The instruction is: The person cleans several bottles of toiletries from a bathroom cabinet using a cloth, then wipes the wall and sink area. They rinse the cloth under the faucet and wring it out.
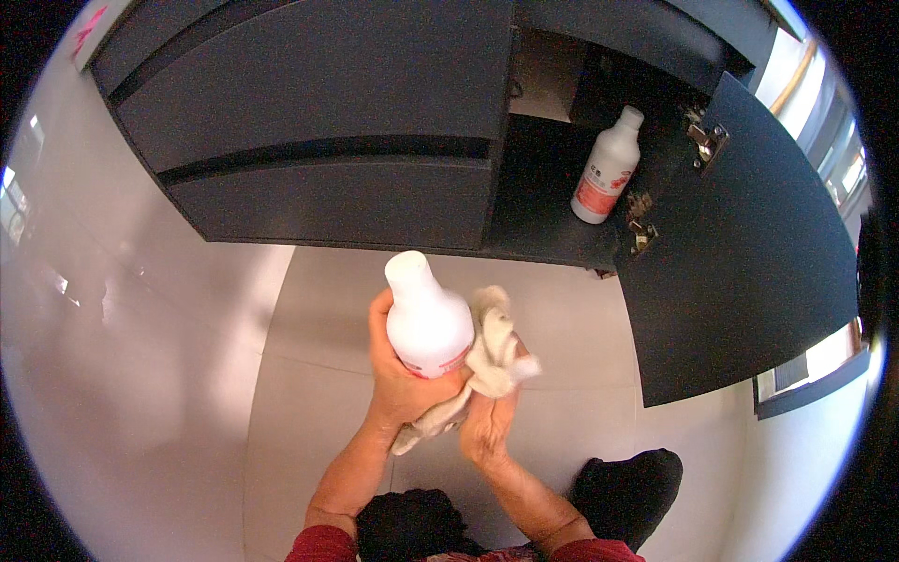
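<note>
One white bottle point(429, 323), near centre, is grasped by the left hand point(405, 391), apparently to steady it against the cream cloth point(490, 348) the right hand point(490, 420) grips, while a similar bottle point(607, 173) stands far right inside the open cabinet point(538, 211).

Head view: wide fisheye, head-worn, in front of the dark cabinet point(328, 84), facing down toward its foot. Range: near the held white bottle point(426, 323), farther from the cabinet.
</note>
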`<action>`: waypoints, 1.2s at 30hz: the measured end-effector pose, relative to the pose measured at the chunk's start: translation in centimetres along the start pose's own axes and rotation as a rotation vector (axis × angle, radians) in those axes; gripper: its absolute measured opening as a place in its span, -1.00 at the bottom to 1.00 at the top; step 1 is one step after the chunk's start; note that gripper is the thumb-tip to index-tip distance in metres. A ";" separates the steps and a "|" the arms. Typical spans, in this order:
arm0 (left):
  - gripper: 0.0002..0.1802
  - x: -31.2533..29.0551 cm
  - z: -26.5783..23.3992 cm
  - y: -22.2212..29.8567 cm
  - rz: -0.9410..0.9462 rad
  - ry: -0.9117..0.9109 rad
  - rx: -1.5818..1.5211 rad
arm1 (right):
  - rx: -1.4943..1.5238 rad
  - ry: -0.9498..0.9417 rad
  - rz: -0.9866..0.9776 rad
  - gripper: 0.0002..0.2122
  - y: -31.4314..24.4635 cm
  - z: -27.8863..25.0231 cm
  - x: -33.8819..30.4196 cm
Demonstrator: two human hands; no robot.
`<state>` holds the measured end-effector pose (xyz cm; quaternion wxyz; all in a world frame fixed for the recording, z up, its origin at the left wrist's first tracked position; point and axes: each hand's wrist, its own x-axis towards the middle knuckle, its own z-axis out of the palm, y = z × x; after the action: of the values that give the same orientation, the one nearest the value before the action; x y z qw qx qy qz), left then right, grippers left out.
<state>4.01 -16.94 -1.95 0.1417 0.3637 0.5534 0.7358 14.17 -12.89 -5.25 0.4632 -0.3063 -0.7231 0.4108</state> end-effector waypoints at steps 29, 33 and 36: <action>-0.02 -2.1 1.1 -1.2 0.038 -0.124 -0.001 | 0.161 -0.628 -0.242 -0.53 -1.7 -2.7 9.9; 0.04 -1.9 1.4 -0.9 0.061 -0.160 -0.035 | 0.395 -0.917 -0.071 -0.53 -1.5 -2.2 12.8; 0.02 -1.8 1.1 -0.8 0.091 -0.078 0.042 | 0.519 -0.806 0.009 -0.54 -2.6 -1.9 11.8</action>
<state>5.91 -16.97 -3.26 0.1218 0.4199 0.5456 0.7150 11.28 -3.83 2.42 0.2054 -0.0001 -0.7172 0.6659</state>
